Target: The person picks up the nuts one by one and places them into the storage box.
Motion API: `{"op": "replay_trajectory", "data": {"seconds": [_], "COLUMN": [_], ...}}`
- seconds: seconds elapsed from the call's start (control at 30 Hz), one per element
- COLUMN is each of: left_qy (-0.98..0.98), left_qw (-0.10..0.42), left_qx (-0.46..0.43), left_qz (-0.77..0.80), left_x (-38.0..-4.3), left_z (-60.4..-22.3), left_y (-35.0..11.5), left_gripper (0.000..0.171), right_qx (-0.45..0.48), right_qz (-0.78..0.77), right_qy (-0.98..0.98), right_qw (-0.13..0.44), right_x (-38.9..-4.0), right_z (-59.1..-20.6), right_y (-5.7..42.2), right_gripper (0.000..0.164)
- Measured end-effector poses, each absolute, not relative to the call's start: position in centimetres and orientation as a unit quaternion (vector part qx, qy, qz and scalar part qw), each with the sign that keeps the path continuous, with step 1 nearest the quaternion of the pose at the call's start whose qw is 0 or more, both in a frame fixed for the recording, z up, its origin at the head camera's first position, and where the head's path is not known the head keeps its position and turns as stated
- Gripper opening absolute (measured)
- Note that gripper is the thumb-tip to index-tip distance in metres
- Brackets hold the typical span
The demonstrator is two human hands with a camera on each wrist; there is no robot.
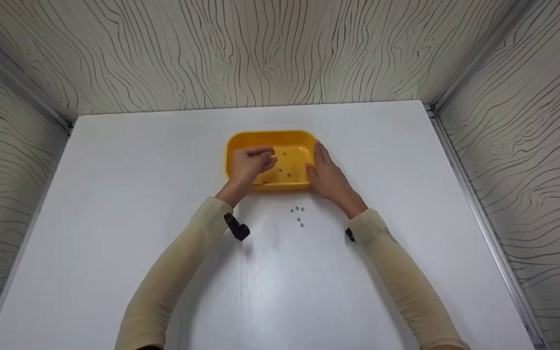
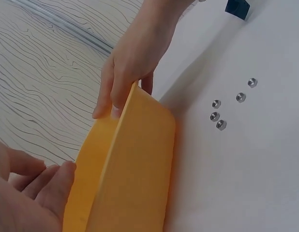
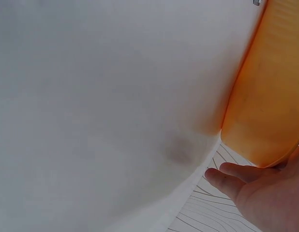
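A yellow plastic bin (image 1: 241, 134) stands on the white table, with a few small metal nuts (image 1: 288, 175) on its floor. My left hand (image 1: 253, 164) is over the left part of the bin, fingers bent and thumb near the fingertips; I cannot tell whether something small is between them. At the bin's right wall, my right hand (image 1: 327, 175) grips the rim, thumb on the inner side and fingers along the outside. Several loose hex nuts (image 2: 241, 97) lie on the table in front of the bin, below it in the head view.
The white table (image 1: 114, 204) meets a wood-grain patterned panel (image 1: 260, 58) behind the bin. More panels with metal frame rails (image 1: 484, 204) stand at both sides. A black wrist camera (image 1: 237, 227) sticks out from the left sleeve.
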State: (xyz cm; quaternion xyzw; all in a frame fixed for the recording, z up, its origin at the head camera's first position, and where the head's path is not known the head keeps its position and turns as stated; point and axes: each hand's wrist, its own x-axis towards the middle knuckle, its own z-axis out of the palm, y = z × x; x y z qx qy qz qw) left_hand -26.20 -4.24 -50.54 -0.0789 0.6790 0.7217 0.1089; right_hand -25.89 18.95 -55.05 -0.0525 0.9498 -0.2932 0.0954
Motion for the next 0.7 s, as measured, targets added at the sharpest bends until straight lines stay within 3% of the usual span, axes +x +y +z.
{"op": "replay_trajectory", "data": {"seconds": [0.2,0.4,0.53,0.7], "left_qy": [0.713,0.847,0.89,0.908], "left_qw": [0.059,-0.025,-0.085,-0.117], "left_qx": [-0.053,0.016,0.048,0.054], "left_qz": [0.696,0.531,0.446,0.399], "left_x": [-25.5,-25.7,-26.0,-26.2], "left_z": [-50.2,-50.1,-50.4,-50.9], "left_y": [-5.1,-6.4,-7.8,-9.1], "left_gripper": [0.024,0.023,0.025,0.026], "right_qx": [-0.054,-0.05,-0.06,-0.081], "right_qz": [-0.295,-0.3,-0.301,-0.305], "right_qy": [0.949,0.947,0.944,0.94], "right_qw": [0.102,0.106,0.122,0.132], "right_x": [-25.9,-25.8,-25.8,-25.6], "right_z": [-55.1,-55.0,-54.7,-54.1], "right_y": [19.1,19.4,19.8,20.7], "right_gripper": [0.076,0.077,0.085,0.097]}}
